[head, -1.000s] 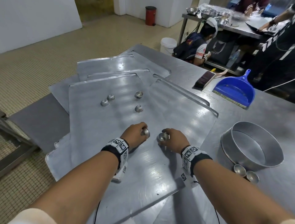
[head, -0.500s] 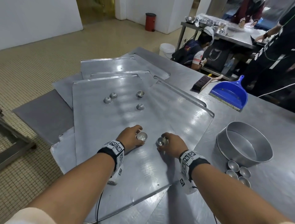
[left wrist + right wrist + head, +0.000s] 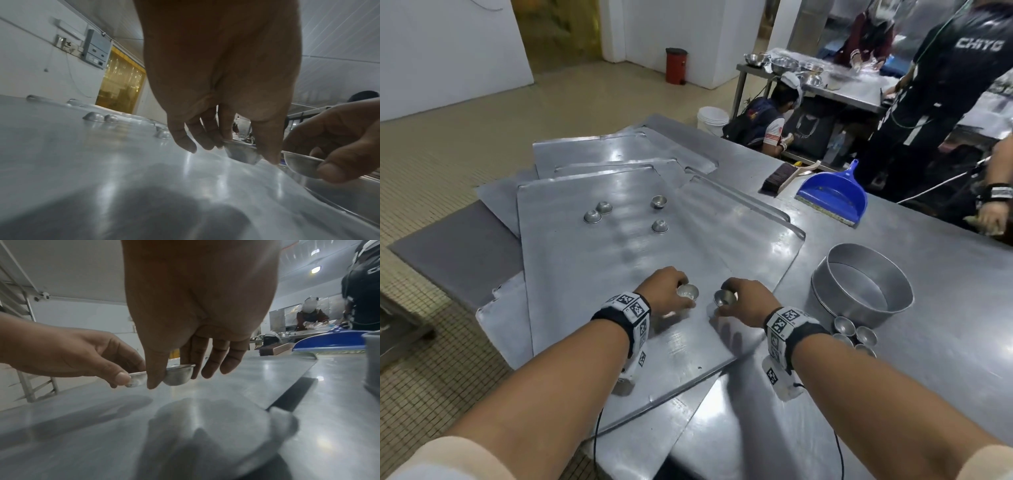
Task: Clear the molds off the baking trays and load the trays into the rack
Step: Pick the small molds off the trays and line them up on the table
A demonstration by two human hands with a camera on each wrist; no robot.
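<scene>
Several flat metal baking trays lie stacked askew on the steel table; the top tray [image 3: 592,274] carries small round metal molds. My left hand [image 3: 667,291] pinches one small mold [image 3: 687,292] between thumb and fingers just above the tray, also seen in the left wrist view as the mold [image 3: 240,152]. My right hand [image 3: 748,299] pinches a second mold [image 3: 724,297], shown in the right wrist view as the mold [image 3: 179,374]. Both molds sit mouth-up, close together. Farther up the tray lie two domed molds [image 3: 598,211] and two more molds [image 3: 660,214].
A large round cake tin [image 3: 863,284] stands right of the trays, with several small molds [image 3: 854,334] beside it. A blue dustpan [image 3: 832,195] and a brush [image 3: 779,178] lie farther back. People work around a second table at the back right.
Both hands have lifted their molds slightly and turned them mouth-up. The head view has shifted, showing more of the room and the molds by the cake tin.
</scene>
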